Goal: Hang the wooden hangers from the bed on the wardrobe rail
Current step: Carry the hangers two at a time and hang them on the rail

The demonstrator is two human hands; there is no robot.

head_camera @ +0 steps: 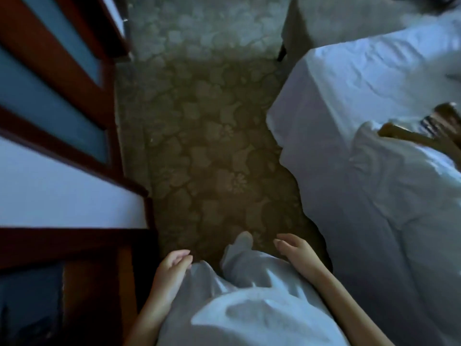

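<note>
Wooden hangers [421, 136] lie in a small pile on the white bed [361, 101] at the right edge of the view, partly cut off. My left hand [172, 268] hangs by my side with loosely curled fingers and holds nothing. Just left of the bed's drooping sheet, my right hand [294, 250] is also empty, fingers relaxed. Both hands are well below and left of the hangers. The dark wood wardrobe [57, 101] with blue panels stands along the left. Its rail is out of sight.
A strip of patterned carpet [207, 146] runs between wardrobe and bed. My foot [243, 239] and pale trouser leg show at the bottom centre. A pale upholstered piece [331, 18] stands at the far end past the bed.
</note>
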